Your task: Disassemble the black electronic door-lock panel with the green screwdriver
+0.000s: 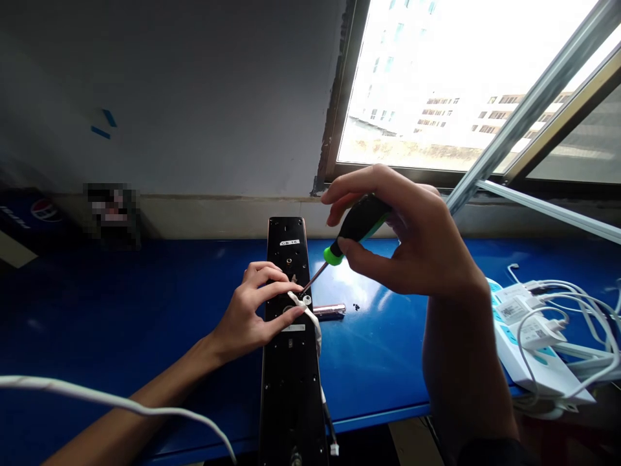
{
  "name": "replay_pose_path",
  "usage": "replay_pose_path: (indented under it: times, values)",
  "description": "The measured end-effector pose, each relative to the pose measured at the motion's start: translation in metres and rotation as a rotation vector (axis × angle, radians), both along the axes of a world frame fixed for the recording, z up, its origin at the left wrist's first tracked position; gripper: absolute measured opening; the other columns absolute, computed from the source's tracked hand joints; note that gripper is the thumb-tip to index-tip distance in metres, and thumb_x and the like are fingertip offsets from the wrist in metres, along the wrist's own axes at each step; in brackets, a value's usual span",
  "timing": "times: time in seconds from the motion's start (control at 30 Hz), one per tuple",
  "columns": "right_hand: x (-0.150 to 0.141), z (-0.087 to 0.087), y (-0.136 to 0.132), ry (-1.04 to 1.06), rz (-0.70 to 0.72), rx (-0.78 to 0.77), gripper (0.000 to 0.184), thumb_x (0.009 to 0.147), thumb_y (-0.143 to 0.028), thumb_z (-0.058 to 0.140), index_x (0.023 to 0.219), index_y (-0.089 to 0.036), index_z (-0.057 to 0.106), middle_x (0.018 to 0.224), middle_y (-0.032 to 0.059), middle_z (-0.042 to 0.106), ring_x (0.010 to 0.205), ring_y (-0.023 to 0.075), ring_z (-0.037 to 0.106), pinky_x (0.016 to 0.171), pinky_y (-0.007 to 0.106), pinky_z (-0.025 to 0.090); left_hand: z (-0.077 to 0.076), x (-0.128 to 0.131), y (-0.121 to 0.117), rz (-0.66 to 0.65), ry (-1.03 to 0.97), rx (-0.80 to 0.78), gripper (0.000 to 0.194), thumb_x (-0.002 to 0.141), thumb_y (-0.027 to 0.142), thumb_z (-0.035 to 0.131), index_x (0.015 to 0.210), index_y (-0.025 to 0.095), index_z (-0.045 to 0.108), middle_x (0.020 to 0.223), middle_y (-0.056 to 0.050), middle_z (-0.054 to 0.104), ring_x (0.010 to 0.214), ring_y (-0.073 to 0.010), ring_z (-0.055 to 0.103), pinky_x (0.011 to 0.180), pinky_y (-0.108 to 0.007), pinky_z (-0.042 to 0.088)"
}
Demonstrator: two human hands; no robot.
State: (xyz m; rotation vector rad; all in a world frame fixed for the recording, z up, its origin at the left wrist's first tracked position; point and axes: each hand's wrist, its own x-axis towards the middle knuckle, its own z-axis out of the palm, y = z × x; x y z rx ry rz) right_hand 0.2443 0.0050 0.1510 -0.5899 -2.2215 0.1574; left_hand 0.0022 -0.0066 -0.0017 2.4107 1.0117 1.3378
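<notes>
A long black door lock panel (291, 369) with a copper-edged handle (330, 311) jutting from its right side lies across the blue table. My left hand (257, 303) rests over the panel's middle, thumb and fingers closed about a white-sleeved cable (311, 315). The cable runs down the panel's right edge to a small white connector (334, 449). In my right hand (402, 239) is a screwdriver (361, 223) with a black and green handle, held tilted. Its tip meets the panel just beside my left fingertips; the screw under it is too small to make out.
Several tiny dark screws (356, 307) lie right of the handle. A white power strip (528, 349) with plugged chargers and tangled cords stands at the right. A loose white cable (121, 404) crosses the lower left. Behind the blue table (194, 272) are a wall and window.
</notes>
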Motion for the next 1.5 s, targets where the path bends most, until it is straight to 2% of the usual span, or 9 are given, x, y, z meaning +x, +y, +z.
replay_pose_path:
  times: [0.3, 0.47, 0.57, 0.67, 0.73, 0.87, 1.0, 1.37, 1.5]
  values:
    - [0.004, 0.005, -0.003, -0.031, 0.013, 0.006, 0.044, 0.074, -0.006, 0.067, 0.117, -0.017, 0.065, 0.109, 0.0055, 0.072, 0.093, 0.0195, 0.070, 0.077, 0.032, 0.058, 0.004, 0.005, -0.002, -0.053, -0.049, 0.024, 0.014, 0.089, 0.015, 0.077, 0.099, 0.024, 0.078, 0.091, -0.003, 0.076, 0.108, -0.0251, 0.059, 0.092, -0.042, 0.053]
    - [0.034, 0.014, 0.001, -0.235, -0.095, -0.053, 0.043, 0.079, -0.011, 0.068, 0.120, -0.019, 0.066, 0.092, 0.0017, 0.074, 0.078, 0.0155, 0.068, 0.069, 0.030, 0.055, 0.031, 0.013, -0.004, -0.140, 0.004, 0.051, 0.013, 0.092, 0.014, 0.073, 0.102, 0.021, 0.076, 0.090, -0.004, 0.075, 0.095, -0.0210, 0.063, 0.084, -0.036, 0.056]
    - [0.052, 0.015, 0.006, -0.376, -0.180, -0.154, 0.043, 0.081, -0.017, 0.071, 0.123, -0.021, 0.066, 0.091, 0.0011, 0.073, 0.075, 0.0144, 0.066, 0.063, 0.028, 0.052, 0.056, 0.035, 0.003, -0.261, 0.297, -0.073, 0.009, 0.095, 0.016, 0.068, 0.098, 0.020, 0.076, 0.089, -0.004, 0.074, 0.091, -0.0201, 0.066, 0.076, -0.032, 0.054]
    - [0.064, 0.015, 0.009, -0.498, -0.279, -0.318, 0.040, 0.083, -0.023, 0.071, 0.123, -0.024, 0.067, 0.087, 0.0003, 0.072, 0.068, 0.0131, 0.064, 0.056, 0.026, 0.048, 0.075, 0.071, 0.019, -0.220, 0.655, -0.202, 0.008, 0.091, 0.017, 0.069, 0.090, 0.020, 0.077, 0.084, -0.004, 0.073, 0.077, -0.0201, 0.067, 0.063, -0.030, 0.046]
    - [0.069, 0.014, 0.011, -0.545, -0.336, -0.417, 0.038, 0.084, -0.025, 0.071, 0.121, -0.026, 0.067, 0.084, 0.0000, 0.072, 0.066, 0.0129, 0.063, 0.054, 0.025, 0.046, 0.079, 0.096, 0.034, -0.183, 0.794, -0.280, 0.007, 0.087, 0.017, 0.071, 0.088, 0.020, 0.077, 0.083, -0.005, 0.073, 0.075, -0.0212, 0.067, 0.061, -0.030, 0.043]
    - [0.079, 0.013, 0.016, -0.541, -0.385, -0.468, 0.037, 0.082, -0.026, 0.072, 0.118, -0.027, 0.068, 0.085, 0.0002, 0.072, 0.068, 0.0140, 0.063, 0.057, 0.026, 0.046, 0.068, 0.134, 0.065, -0.221, 0.903, -0.388, 0.014, 0.079, 0.007, 0.069, 0.082, 0.018, 0.077, 0.081, -0.006, 0.074, 0.066, -0.0186, 0.065, 0.054, -0.027, 0.039]
    - [0.089, 0.012, 0.017, -0.498, -0.361, -0.482, 0.037, 0.082, -0.026, 0.071, 0.119, -0.027, 0.067, 0.086, 0.0002, 0.073, 0.071, 0.0150, 0.064, 0.060, 0.028, 0.047, 0.051, 0.152, 0.084, -0.278, 0.966, -0.441, 0.014, 0.074, 0.006, 0.071, 0.079, 0.017, 0.078, 0.081, -0.005, 0.076, 0.065, -0.0177, 0.065, 0.054, -0.026, 0.041]
    - [0.095, 0.011, 0.015, -0.447, -0.350, -0.424, 0.039, 0.081, -0.018, 0.072, 0.119, -0.027, 0.068, 0.091, 0.0001, 0.072, 0.074, 0.0144, 0.065, 0.060, 0.027, 0.047, 0.034, 0.159, 0.096, -0.282, 0.946, -0.460, 0.020, 0.072, 0.005, 0.071, 0.084, 0.017, 0.081, 0.088, -0.008, 0.078, 0.071, -0.0195, 0.069, 0.062, -0.026, 0.047]
    - [0.096, 0.011, 0.015, -0.440, -0.350, -0.423, 0.040, 0.080, -0.017, 0.073, 0.119, -0.027, 0.069, 0.091, 0.0007, 0.072, 0.075, 0.0153, 0.066, 0.061, 0.028, 0.047, 0.032, 0.159, 0.098, -0.304, 0.927, -0.476, 0.019, 0.072, 0.004, 0.070, 0.080, 0.017, 0.081, 0.081, -0.006, 0.077, 0.067, -0.0177, 0.068, 0.061, -0.025, 0.048]
